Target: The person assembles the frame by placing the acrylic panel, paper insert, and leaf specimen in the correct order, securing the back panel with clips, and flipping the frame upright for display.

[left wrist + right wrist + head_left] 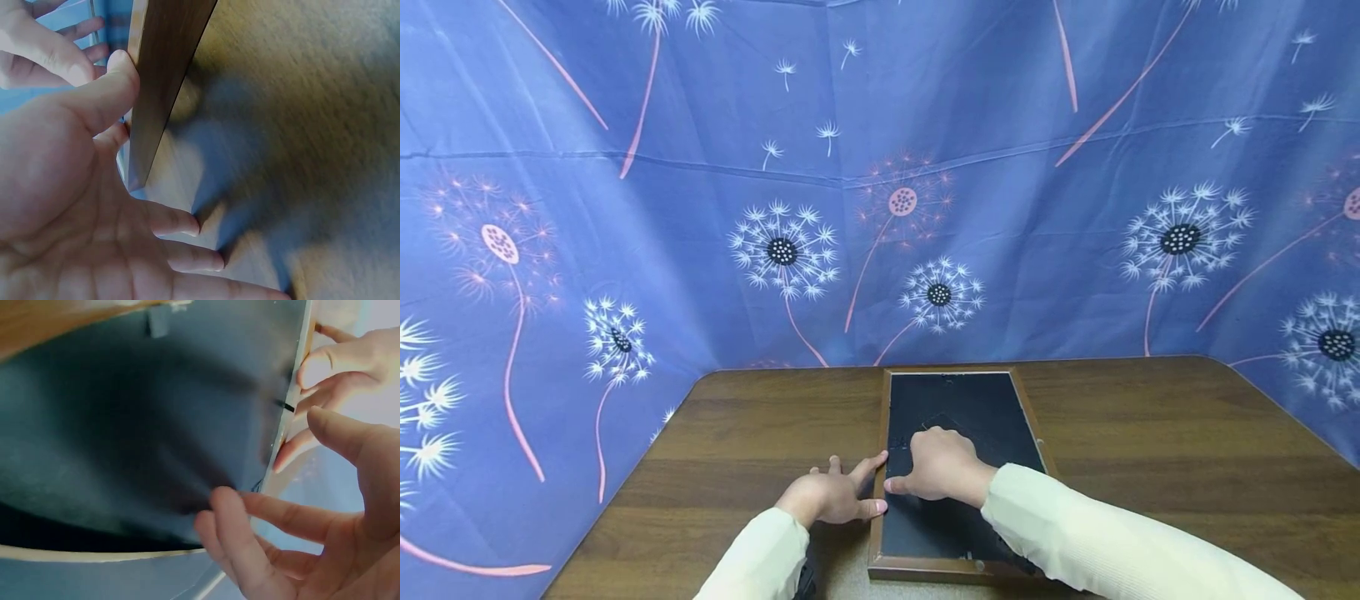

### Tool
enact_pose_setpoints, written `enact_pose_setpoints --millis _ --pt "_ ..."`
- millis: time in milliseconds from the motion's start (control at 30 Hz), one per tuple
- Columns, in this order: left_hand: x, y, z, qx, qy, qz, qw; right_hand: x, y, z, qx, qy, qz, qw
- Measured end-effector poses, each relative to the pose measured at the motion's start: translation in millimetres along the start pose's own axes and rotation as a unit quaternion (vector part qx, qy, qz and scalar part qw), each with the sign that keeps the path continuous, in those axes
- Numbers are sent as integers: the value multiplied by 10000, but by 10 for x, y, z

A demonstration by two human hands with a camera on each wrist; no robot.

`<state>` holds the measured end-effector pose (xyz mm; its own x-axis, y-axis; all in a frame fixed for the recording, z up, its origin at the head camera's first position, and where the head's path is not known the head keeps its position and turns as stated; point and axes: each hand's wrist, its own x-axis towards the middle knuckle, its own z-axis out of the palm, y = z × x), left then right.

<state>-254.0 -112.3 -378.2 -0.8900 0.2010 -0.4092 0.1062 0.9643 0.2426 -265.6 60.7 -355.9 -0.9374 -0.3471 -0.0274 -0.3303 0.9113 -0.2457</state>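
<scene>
A wooden picture frame [925,568] lies on the table with its black backing board [940,529] facing up. My left hand [835,493] is at the frame's left side, thumb and index finger touching the rail. In the left wrist view, the other fingers spread straight down to the tabletop. Over the board, near that same side, is my right hand [943,464]. Its loosely bent fingertips [228,506] touch the board in the right wrist view, while the thumb points toward the left rail. A small black tab [286,407] sits at the board's edge near that thumb.
The brown wooden table [1150,433] extends to both sides of the frame. Blue cloth [1037,250] with dandelion prints hangs behind and at the sides. A dark object [806,578] shows partly beside the left sleeve; its kind is unclear.
</scene>
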Motion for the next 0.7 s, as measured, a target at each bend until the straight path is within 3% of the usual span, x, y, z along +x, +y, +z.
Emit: enact_pose_setpoints --millis 400,700 --pt "-16 5 -26 18 60 65 10000 82 -117 57 -507 61 137 9986" --pt "-13 24 -20 -17 -18 -86 10000 116 -123 54 -210 -147 486 9985"
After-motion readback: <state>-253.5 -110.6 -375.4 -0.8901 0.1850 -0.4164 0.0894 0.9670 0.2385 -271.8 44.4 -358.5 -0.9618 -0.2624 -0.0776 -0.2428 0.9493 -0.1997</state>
